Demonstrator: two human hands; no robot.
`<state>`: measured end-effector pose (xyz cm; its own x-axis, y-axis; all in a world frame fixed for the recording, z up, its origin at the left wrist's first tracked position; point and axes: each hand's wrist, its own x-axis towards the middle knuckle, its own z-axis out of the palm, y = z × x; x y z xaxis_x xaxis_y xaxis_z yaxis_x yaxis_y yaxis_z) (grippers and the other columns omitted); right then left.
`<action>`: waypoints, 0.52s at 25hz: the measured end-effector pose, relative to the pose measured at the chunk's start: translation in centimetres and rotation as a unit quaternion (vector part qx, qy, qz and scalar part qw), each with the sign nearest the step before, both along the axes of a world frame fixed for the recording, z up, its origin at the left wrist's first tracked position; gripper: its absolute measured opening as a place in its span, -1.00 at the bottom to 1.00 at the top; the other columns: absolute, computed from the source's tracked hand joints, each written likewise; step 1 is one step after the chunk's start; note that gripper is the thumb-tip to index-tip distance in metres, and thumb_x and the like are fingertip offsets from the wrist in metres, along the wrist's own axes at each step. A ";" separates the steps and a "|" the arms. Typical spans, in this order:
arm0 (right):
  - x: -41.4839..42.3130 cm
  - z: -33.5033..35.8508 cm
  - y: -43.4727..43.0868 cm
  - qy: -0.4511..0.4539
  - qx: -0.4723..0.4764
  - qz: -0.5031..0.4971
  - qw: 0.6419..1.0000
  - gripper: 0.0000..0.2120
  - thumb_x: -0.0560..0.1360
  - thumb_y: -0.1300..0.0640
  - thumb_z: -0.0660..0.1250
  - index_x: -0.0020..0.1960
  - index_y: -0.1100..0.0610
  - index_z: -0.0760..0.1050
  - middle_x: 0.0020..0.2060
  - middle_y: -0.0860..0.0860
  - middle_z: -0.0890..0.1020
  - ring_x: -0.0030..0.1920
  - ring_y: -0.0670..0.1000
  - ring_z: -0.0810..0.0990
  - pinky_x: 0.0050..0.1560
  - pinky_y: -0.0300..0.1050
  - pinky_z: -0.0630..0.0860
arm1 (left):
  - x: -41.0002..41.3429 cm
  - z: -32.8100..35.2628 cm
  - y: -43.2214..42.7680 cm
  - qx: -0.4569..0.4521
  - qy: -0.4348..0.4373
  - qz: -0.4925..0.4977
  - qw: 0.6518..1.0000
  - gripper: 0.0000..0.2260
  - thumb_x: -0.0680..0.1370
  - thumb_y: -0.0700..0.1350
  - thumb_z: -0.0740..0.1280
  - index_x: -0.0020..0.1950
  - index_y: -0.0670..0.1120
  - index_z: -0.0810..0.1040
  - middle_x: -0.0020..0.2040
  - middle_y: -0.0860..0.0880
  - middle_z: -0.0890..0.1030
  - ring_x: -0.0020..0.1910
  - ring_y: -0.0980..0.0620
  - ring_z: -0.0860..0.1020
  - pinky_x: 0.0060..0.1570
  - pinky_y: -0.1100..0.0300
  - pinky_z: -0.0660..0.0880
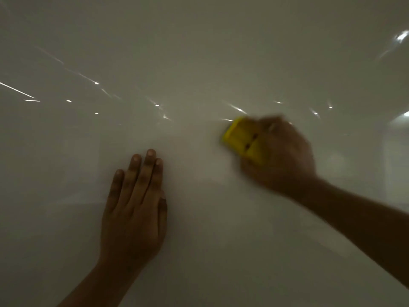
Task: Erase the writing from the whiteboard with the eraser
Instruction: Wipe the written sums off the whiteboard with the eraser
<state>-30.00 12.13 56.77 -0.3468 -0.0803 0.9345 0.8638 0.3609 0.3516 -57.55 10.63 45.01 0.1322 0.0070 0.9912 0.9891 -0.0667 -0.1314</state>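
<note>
the right hand [281, 156] grips the yellow eraser [243, 140] mid-frame, wiping the whiteboard [199, 52]; left hand [135, 207] lies flat, open; no writing shows, so next check for leftover marks

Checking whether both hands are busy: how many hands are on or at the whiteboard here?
2. The left hand lies flat, fingers together, low on the whiteboard. The right hand, blurred, grips the yellow eraser against it, further right and higher.

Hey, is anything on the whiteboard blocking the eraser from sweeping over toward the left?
Yes: the left hand lies flat on the whiteboard, below and left of the yellow eraser held in the right hand. A sweep straight left looks clear; a lower one would meet its fingers.
</note>
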 end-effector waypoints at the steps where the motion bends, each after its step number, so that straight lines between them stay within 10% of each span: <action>1: 0.5 2.5 0.0 0.113 -0.010 0.028 0.993 -0.49 0.35 -0.13 0.40 0.27 -0.02 0.52 0.16 -0.03 0.52 0.10 0.18 0.59 0.02 -0.06 0.53 | 0.0 0.0 0.0 -0.001 0.000 0.000 1.000 -0.49 0.66 -0.11 0.08 0.62 -0.20 0.27 0.66 -0.13 0.23 0.66 -0.15 0.19 0.64 -0.11 0.09; 3: 1.2 4.9 0.2 0.199 -0.025 0.085 0.976 -0.40 0.34 -0.08 0.42 0.35 0.04 0.45 0.20 0.05 0.50 0.18 0.18 0.54 0.10 -0.02 0.50 | -0.1 -0.1 0.0 -0.003 -0.002 -0.002 1.000 -0.48 0.66 -0.11 0.08 0.63 -0.20 0.25 0.67 -0.12 0.22 0.67 -0.13 0.17 0.66 -0.07 0.05; 10: 5.7 -9.0 0.7 -0.121 -0.001 0.056 0.991 -0.58 0.36 -0.07 0.46 0.13 0.09 0.52 -0.03 0.09 0.65 -0.23 0.23 0.56 -0.20 0.04 0.48 | 0.0 0.0 -0.3 -0.006 -0.005 0.002 1.000 -0.49 0.67 -0.10 0.07 0.62 -0.21 0.27 0.66 -0.14 0.24 0.66 -0.14 0.20 0.64 -0.09 0.07; 13: 11.0 -8.8 1.8 -0.039 -0.027 -0.081 0.996 -0.54 0.42 -0.23 0.29 0.13 0.09 0.57 0.03 0.08 0.63 -0.12 0.23 0.58 -0.12 0.04 0.49 | -0.1 0.0 -0.3 -0.009 -0.003 0.004 1.000 -0.49 0.68 -0.09 0.05 0.63 -0.21 0.25 0.66 -0.15 0.24 0.66 -0.15 0.20 0.65 -0.09 0.07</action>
